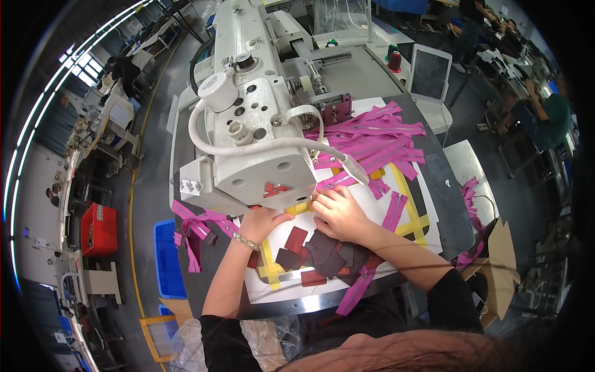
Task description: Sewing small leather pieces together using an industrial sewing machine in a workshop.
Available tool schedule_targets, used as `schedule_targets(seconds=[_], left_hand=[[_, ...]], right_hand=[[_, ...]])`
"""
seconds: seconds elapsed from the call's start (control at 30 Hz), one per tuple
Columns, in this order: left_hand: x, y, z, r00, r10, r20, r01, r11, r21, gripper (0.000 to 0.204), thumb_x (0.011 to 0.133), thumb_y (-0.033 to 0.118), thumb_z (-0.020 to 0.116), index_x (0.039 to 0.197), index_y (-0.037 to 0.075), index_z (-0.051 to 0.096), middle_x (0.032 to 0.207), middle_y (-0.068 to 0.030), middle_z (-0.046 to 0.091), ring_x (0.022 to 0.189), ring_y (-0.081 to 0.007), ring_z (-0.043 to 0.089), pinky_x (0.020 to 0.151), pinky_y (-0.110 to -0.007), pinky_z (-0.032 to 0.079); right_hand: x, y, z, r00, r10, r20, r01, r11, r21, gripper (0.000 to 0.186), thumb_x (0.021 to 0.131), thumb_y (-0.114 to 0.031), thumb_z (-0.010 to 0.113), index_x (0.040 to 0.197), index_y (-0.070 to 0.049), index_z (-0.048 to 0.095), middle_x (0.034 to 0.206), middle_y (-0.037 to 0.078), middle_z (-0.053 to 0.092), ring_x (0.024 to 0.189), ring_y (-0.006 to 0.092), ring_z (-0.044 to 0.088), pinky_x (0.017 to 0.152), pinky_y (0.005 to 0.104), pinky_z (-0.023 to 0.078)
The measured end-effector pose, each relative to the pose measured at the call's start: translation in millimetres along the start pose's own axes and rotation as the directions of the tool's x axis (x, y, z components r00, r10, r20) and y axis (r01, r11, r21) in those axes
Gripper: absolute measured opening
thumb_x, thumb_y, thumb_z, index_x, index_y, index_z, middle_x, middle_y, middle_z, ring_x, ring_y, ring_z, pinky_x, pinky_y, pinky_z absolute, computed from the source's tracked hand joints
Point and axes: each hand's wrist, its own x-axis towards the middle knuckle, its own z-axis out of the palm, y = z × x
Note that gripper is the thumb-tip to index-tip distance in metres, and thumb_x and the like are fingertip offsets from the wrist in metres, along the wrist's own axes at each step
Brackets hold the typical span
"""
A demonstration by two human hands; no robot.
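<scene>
A large white sewing machine [263,164] stands ahead, its head over the work area. My left hand [261,224] rests by the lower edge of the machine head. Its thumb is stretched toward a yellow piece [297,209]; the machine head hides its other fingers. My right hand [339,214] lies just right of that piece, fingers curled and closed near the end of a magenta zipper strip [334,180]. What they pinch is hidden. Below my hands lie dark fabric patches [327,253] and dark red patches [296,239] on a white sheet [263,290] with yellow tape.
A pile of magenta zippers [378,136] lies right of the machine head; more zippers [197,232] hang at the left. A tablet-like screen [429,71] and thread spools [394,61] stand behind. A blue bin [166,257] and cardboard box [501,273] flank the table.
</scene>
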Motion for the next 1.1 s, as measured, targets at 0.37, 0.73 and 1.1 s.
schedule_targets(seconds=[0.37, 0.73, 1.1], left_hand=[[24, -18, -7, 0.971, 0.097, 0.218, -0.011, 0.931, -0.364, 0.049, 0.077, 0.049, 0.069, 0.097, 0.005, 0.065, 0.091, -0.0074, 0.066, 0.089, -0.0199, 0.061, 0.079, -0.033, 0.047], [20, -20, 0, 0.985, 0.076, 0.156, -0.037, 0.970, -0.240, 0.047, 0.070, 0.033, 0.079, 0.105, 0.004, 0.063, 0.097, -0.0081, 0.066, 0.091, -0.0199, 0.060, 0.082, -0.030, 0.046], [-78, 15, -3, 0.999, -0.001, -0.036, 0.006, 0.990, 0.141, 0.098, 0.071, 0.050, 0.071, 0.142, 0.004, 0.023, 0.144, -0.0236, 0.023, 0.131, -0.0399, 0.025, 0.105, -0.049, 0.022]], right_hand=[[-7, 3, 2, 1.000, 0.017, -0.015, -0.017, 1.000, 0.003, 0.026, 0.069, -0.021, 0.066, 0.089, -0.010, 0.054, 0.099, 0.006, 0.059, 0.095, 0.0215, 0.056, 0.087, 0.0393, 0.038], [-7, 3, 2, 1.000, 0.010, -0.014, -0.011, 1.000, -0.011, 0.023, 0.071, -0.017, 0.068, 0.091, -0.008, 0.058, 0.099, 0.005, 0.061, 0.092, 0.0201, 0.058, 0.086, 0.0389, 0.038], [-4, -1, 3, 1.000, 0.021, -0.007, -0.022, 0.998, -0.066, 0.015, 0.072, -0.011, 0.061, 0.086, -0.011, 0.056, 0.098, 0.002, 0.059, 0.095, 0.0173, 0.057, 0.084, 0.0368, 0.038]])
